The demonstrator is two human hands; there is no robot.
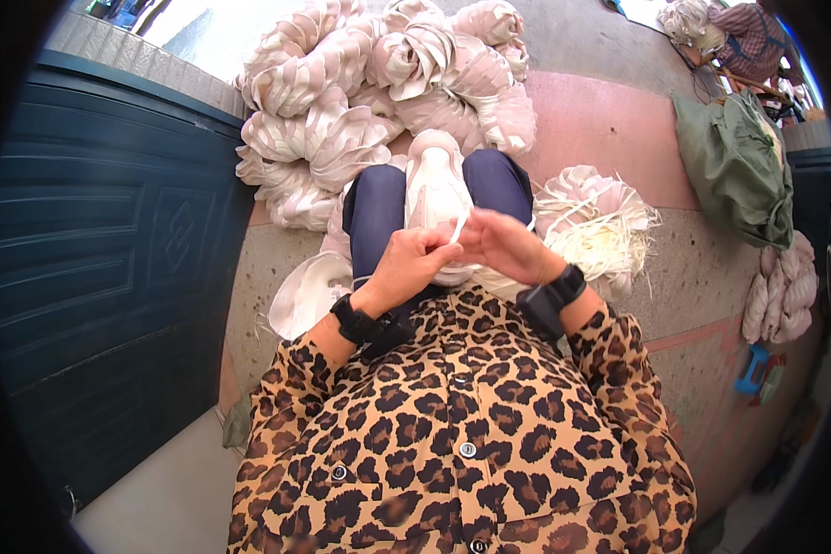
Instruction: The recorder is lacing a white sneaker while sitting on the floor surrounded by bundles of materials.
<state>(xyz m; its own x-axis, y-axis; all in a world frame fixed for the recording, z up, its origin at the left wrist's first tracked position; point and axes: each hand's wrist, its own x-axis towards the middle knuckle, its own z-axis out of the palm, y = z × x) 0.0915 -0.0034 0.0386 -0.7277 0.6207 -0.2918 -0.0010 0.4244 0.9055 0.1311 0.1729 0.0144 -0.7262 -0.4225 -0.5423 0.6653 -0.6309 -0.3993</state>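
Between my knees, a long nested stack of pinkish-white moulded pieces (431, 189) stands out in front of me. Just above its near end, my left hand (404, 270) pinches a thin white strip (459, 227) between thumb and forefinger. Close against it, my right hand (512, 251) has its fingers drawn together at the strip's upper end; its fingertips are partly hidden. Beside my right knee lies a heap of loose, cream-white trimmed strips (609, 235). A loose white curved piece (312, 294) rests by my left forearm.
Large coiled bundles of similar pinkish-white pieces (319, 138) are piled ahead. A dark blue panelled door (111, 249) borders my left. On the right are a green sack (734, 171), another bundle (780, 291) and a blue plastic item (753, 367). A person in checked clothing (752, 42) is at far right.
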